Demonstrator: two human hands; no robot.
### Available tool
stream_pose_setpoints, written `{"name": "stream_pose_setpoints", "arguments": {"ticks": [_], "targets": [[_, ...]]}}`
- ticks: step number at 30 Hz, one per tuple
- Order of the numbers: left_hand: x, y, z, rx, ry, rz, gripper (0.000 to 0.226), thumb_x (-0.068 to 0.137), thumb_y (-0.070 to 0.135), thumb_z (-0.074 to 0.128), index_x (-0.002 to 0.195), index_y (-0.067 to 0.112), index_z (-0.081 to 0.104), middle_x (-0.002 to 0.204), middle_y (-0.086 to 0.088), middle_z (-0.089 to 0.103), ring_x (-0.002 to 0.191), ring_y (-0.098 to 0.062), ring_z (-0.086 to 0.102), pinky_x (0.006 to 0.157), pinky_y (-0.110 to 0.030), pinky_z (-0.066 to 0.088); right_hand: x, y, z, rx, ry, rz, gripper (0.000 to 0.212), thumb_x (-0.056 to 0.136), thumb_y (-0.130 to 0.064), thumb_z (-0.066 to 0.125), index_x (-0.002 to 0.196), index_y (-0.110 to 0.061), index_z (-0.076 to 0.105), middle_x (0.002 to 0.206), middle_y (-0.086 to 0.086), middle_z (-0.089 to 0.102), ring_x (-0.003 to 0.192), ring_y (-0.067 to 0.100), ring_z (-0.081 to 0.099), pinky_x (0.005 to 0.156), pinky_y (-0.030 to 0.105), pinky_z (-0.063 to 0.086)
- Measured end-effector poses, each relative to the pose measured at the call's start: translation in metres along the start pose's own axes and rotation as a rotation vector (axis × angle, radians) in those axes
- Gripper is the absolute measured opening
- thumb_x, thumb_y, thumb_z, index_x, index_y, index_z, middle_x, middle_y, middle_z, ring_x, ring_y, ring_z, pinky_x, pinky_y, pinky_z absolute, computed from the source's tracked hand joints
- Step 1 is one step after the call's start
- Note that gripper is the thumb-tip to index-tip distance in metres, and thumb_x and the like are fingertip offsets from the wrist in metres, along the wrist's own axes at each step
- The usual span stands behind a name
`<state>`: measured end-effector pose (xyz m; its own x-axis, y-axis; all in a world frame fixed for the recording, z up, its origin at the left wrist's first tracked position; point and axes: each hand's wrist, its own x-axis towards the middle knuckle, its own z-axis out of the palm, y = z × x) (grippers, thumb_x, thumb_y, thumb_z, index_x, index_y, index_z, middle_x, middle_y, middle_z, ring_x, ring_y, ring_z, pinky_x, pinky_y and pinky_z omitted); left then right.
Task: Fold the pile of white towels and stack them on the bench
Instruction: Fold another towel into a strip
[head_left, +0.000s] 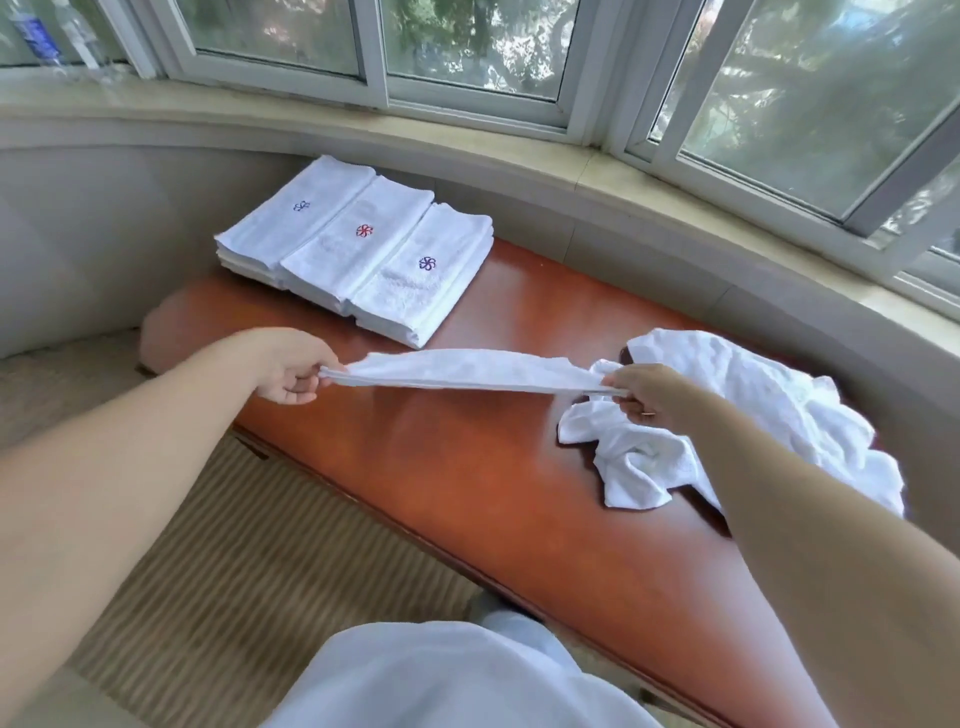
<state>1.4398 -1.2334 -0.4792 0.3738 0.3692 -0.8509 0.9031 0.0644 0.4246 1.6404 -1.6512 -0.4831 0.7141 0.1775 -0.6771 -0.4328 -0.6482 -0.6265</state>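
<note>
A person stretches a white towel (467, 370) taut above a padded, reddish-brown counter (467, 493) set into a curved window bay. The left hand (291, 371) pinches one end of the towel, its grip closed tight with fingers curled under the cloth and the thumb on top. The right hand (644, 392) pinches the opposite end the same way, fingers folded in around the fabric; a ring shows on one finger. Between the two grips the towel hangs as a narrow, flattened band, lifted clear of the counter and sagging slightly in the middle.

Just beyond and beneath the right hand, a crumpled pile of unfolded white towels (753, 415) lies on the counter's right portion. At the far left end of the counter sit three stacks of folded towels (358, 254), side by side and touching, the top towel of each bearing a small embroidered pinwheel emblem, two blue and the middle one red.

Behind the counter runs a pale stone windowsill (519, 150) under white-framed sliding windows (467, 52), with green foliage outside. Striped beige carpet (249, 561) covers the floor at lower left.
</note>
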Motion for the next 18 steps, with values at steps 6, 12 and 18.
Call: {"name": "stream_pose_setpoints", "arguments": {"ticks": [6, 12, 18], "targets": [[0.069, -0.118, 0.078, -0.030, 0.039, -0.178, 0.021, 0.093, 0.018, 0.074, 0.111, 0.009, 0.068, 0.082, -0.002, 0.063, 0.067, -0.010, 0.052, 0.070, -0.027, 0.052, 0.029, 0.113, 0.056, -0.296, -0.063, 0.223, 0.024, 0.100, -0.016, 0.063, 0.079, -0.019, 0.052, 0.072, 0.002, 0.050, 0.058, 0.014, 0.045, 0.051, 0.021, 0.040], [0.083, -0.195, 0.107, -0.088, -0.144, -0.289, 0.033, 0.084, 0.016, 0.084, 0.114, 0.011, 0.071, 0.099, -0.001, 0.063, 0.086, -0.013, 0.057, 0.088, -0.031, 0.057, 0.019, 0.185, 0.075, -0.552, -0.328, 0.321, 0.010, 0.086, -0.015, 0.076, 0.087, -0.012, 0.067, 0.073, 0.011, 0.050, 0.069, 0.023, 0.044, 0.069, 0.031, 0.042], [0.083, -0.202, 0.106, 0.169, -0.108, -0.066, 0.025, 0.086, 0.007, 0.080, 0.105, 0.020, 0.070, 0.119, 0.000, 0.058, 0.106, -0.012, 0.062, 0.076, -0.022, 0.056, 0.036, 0.179, 0.065, -0.651, -0.247, 0.143, 0.002, 0.088, -0.015, 0.073, 0.090, -0.013, 0.072, 0.075, 0.000, 0.060, 0.065, 0.015, 0.052, 0.060, 0.024, 0.044]]}}
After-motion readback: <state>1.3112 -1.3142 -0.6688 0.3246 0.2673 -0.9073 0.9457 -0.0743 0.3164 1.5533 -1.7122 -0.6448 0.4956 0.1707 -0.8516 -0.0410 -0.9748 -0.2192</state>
